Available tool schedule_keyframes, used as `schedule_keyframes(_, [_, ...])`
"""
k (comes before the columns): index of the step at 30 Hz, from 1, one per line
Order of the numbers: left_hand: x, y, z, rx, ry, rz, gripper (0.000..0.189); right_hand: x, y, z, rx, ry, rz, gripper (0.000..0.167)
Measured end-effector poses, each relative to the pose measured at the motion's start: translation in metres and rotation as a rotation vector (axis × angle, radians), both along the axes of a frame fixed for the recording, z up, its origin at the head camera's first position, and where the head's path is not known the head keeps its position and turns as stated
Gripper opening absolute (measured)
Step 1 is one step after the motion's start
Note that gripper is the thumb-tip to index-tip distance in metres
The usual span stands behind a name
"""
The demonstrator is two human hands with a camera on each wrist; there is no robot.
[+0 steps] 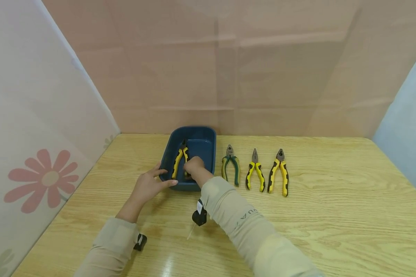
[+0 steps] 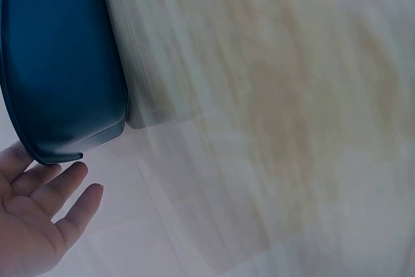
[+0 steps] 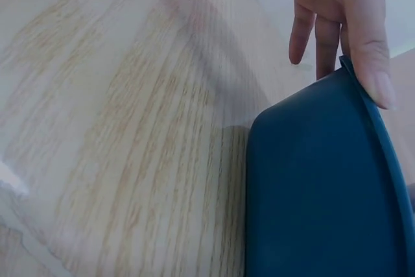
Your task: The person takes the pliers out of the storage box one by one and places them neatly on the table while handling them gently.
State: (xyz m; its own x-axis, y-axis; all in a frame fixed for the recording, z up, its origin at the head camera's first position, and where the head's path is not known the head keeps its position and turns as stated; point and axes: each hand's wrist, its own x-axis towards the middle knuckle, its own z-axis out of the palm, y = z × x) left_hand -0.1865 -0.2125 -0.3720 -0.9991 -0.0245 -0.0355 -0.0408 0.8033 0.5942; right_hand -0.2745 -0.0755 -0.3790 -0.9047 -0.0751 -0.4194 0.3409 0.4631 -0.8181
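Observation:
A pair of yellow-and-black pliers [image 1: 177, 162] lies in a dark blue plastic bin [image 1: 212, 148], head toward the far side. My right hand [image 1: 195, 166] reaches into the bin with curled fingers, holding the right handle of these pliers; its fingertips are hidden in the head view. At the bin's near left corner my left hand [image 1: 148, 185] holds the rim, thumb along the front and fingers at the left side. The left wrist view shows the fingers of this left hand [image 2: 42, 209] against the bin [image 2: 65, 63]. Its thumb presses the rim in the right wrist view.
Right of the bin, green-handled pliers [image 1: 230, 165], yellow-and-black long-nose pliers [image 1: 255, 171] and larger yellow-and-black pliers [image 1: 279, 173] lie in a row on the wooden table [image 1: 332, 215]. A brown backdrop [image 1: 263, 69] stands behind; a flower-printed panel [image 1: 55, 115] borders the left.

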Motion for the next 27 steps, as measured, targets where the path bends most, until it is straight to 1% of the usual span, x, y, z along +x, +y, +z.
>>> schedule_keyframes(1, [0.000,0.000,0.000,-0.001,-0.001,0.000,0.083,0.000,0.000,0.001,-0.016,0.003,-0.014,0.005])
schedule_keyframes(4, [-0.001,0.000,0.000,0.002,-0.001,-0.002,0.084,0.001,0.000,0.003,-0.063,0.014,-0.067,0.019])
schedule_keyframes(6, [-0.001,0.000,0.000,0.007,-0.001,-0.003,0.084,0.001,0.000,0.003,-0.080,0.022,-0.094,0.021])
schedule_keyframes(9, [-0.001,0.000,0.000,0.009,0.003,-0.003,0.083,0.001,0.000,0.004,-0.112,0.011,-0.123,0.020])
schedule_keyframes(14, [0.000,0.000,-0.001,-0.001,0.016,-0.010,0.082,0.000,-0.001,0.004,-0.160,-0.017,-0.161,0.036])
schedule_keyframes(17, [0.000,-0.001,-0.002,-0.008,0.019,-0.014,0.082,-0.001,-0.001,0.004,-0.220,-0.042,-0.189,0.043])
schedule_keyframes(22, [0.000,-0.001,-0.001,-0.019,0.022,-0.010,0.083,-0.002,0.004,0.004,-0.327,-0.050,-0.218,0.053])
schedule_keyframes(24, [-0.001,0.000,-0.001,-0.014,0.014,-0.005,0.084,-0.002,0.007,0.005,-0.372,-0.051,-0.220,0.058])
schedule_keyframes(27, [-0.001,0.000,-0.001,-0.007,0.002,0.003,0.084,0.000,0.013,0.006,-0.424,-0.052,-0.209,0.059])
